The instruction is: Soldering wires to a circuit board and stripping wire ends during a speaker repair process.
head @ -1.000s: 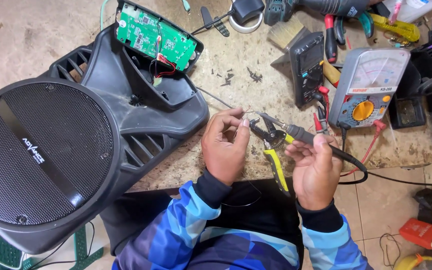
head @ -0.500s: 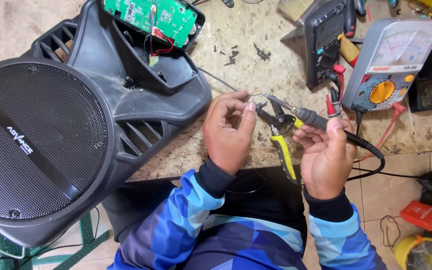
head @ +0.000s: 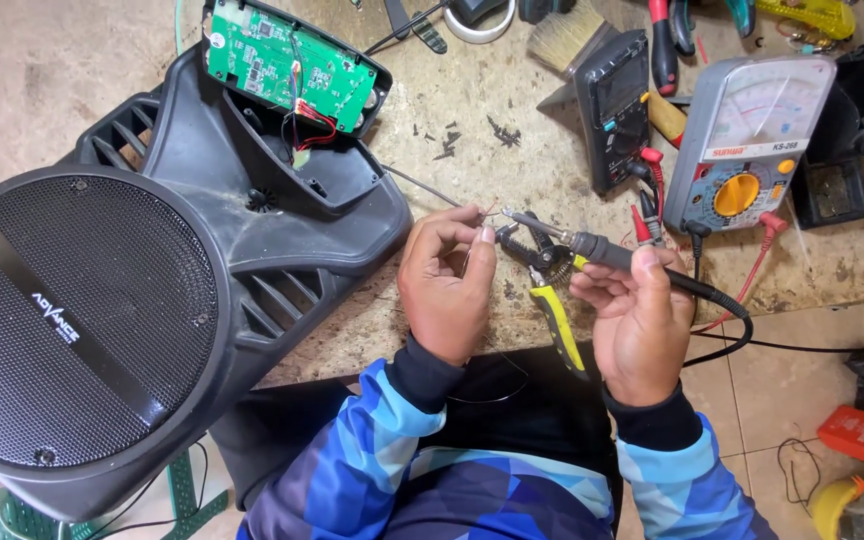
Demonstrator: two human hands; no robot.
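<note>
From my feed, I see the left hand [head: 449,282] curled in front of the chest, its thumb and forefinger pinched on a thin wire [head: 430,187] that runs up and left across the worktable [head: 512,190] toward the speaker cabinet [head: 152,300]. The right hand [head: 640,322] is closed around the dark handle of a soldering iron [head: 592,247], gripping it like a pen, with the metal tip pointing left and ending right at the left fingertips. I think the tip touches the wire end, but the spot is too small for me to be sure. The iron's black cord [head: 727,310] loops off to the right past the table edge. Just beneath the iron, between the two hands, lie yellow-handled pliers [head: 555,305], jaws toward the table and handles toward the body.

The big black speaker cabinet lies on its side to the left, round grille facing up, and a green circuit board [head: 287,65] sits in its opened back panel with red and black leads hanging from it. To the upper right stand an analogue multimeter [head: 747,140] with a yellow dial and a dark digital meter [head: 614,105] beside it, near a brush [head: 562,38].
</note>
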